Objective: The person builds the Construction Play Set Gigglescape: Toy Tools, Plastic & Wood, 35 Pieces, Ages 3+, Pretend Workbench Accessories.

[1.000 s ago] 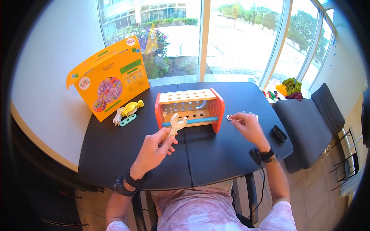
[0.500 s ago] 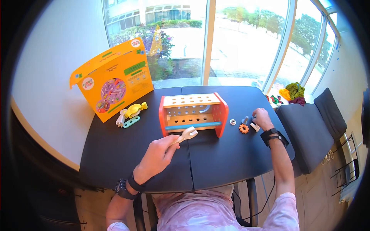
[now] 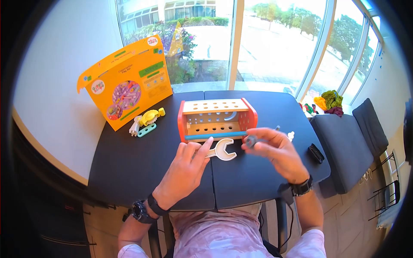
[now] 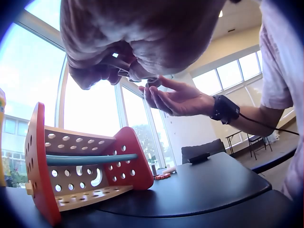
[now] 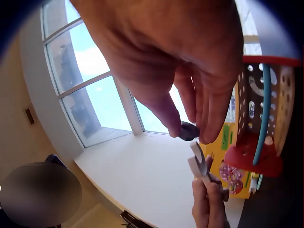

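Note:
My left hand (image 3: 180, 171) grips the handle of a cream toy wrench (image 3: 225, 150), its open-ended head pointing right. Between thumb and fingers my right hand (image 3: 282, 155) pinches a small grey toy nut (image 3: 251, 141), held just above and right of the wrench head. In the right wrist view the grey nut (image 5: 189, 131) hovers close to the tips of the wrench jaws. Behind both hands stands a wooden toy toolbox (image 3: 214, 104) with red end panels, rows of holes and a blue bar along its front.
A yellow-orange play-set box (image 3: 137, 92) stands at the back left, with yellow toy pieces (image 3: 150, 117) and a teal strip (image 3: 147, 130) before it. White bolts (image 3: 291, 136), an orange gear (image 4: 163, 176) and a black case (image 3: 316, 153) lie to the right.
My right hand reached to the loose parts on the right and came back toward the wrench with the grey nut. The left hand has turned the wrench to point right.

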{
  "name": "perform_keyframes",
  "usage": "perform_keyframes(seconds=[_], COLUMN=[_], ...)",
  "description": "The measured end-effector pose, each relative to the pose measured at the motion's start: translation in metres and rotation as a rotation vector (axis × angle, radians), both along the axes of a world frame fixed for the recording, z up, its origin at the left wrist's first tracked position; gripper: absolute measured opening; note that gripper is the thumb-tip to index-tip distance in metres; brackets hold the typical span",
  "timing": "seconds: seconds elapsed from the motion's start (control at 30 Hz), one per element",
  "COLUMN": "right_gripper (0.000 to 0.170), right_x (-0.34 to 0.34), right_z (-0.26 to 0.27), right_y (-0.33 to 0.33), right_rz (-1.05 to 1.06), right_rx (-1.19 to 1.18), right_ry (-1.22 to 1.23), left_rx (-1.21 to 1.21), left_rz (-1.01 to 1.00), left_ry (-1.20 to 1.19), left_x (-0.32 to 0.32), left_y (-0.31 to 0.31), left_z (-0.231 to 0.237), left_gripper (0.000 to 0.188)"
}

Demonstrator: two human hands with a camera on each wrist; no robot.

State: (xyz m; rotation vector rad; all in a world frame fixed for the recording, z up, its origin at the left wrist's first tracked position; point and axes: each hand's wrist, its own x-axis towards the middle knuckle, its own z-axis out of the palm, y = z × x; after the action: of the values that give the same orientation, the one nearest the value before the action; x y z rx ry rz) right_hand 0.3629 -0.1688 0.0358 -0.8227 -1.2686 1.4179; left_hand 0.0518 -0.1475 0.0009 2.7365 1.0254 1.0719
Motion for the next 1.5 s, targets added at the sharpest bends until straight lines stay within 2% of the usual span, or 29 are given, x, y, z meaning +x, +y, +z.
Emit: perform_keyframes(seconds=[0.17, 0.47, 0.87, 1.1, 1.2, 1.3, 1.4, 1.5], right_gripper=[0.040, 0.036, 0.029, 0.024, 0.020, 0.017, 0.017, 0.021], right_x=[-0.025, -0.032, -0.025, -0.029, -0.031, -0.040, -0.042, -0.040], right_z=[-0.010, -0.019, -0.033, -0.030, -0.029, -0.024, -0.020, -0.028], right_y=[-0.003, -0.006, -0.004, -0.008, -0.011, -0.015, -0.016, -0.012], right_rz=[0.160, 0.203, 0.199, 0.104, 0.091, 0.067, 0.022, -0.013], right_rx=[-0.106, -0.145, -0.083, -0.119, -0.080, 0.007, 0.074, 0.101], right_ry=[0.197, 0.346, 0.326, 0.296, 0.262, 0.219, 0.090, -0.059], left_rx=[0.034, 0.023, -0.041, -0.057, -0.126, -0.313, -0.609, -1.007], left_rz=[-0.003, -0.028, -0.088, -0.108, -0.145, -0.293, -0.450, -0.660], left_ry=[-0.027, -0.074, -0.072, -0.082, -0.052, -0.101, -0.076, -0.132], left_x=[0.000, -0.002, 0.001, 0.002, 0.002, 0.004, -0.001, 0.003], left_y=[-0.010, -0.015, -0.014, -0.013, -0.015, -0.015, -0.012, -0.007], left_z=[0.006, 0.008, 0.009, 0.008, 0.011, 0.004, -0.008, -0.018], left_gripper=[0.064, 0.064, 0.063, 0.062, 0.058, 0.058, 0.049, 0.047])
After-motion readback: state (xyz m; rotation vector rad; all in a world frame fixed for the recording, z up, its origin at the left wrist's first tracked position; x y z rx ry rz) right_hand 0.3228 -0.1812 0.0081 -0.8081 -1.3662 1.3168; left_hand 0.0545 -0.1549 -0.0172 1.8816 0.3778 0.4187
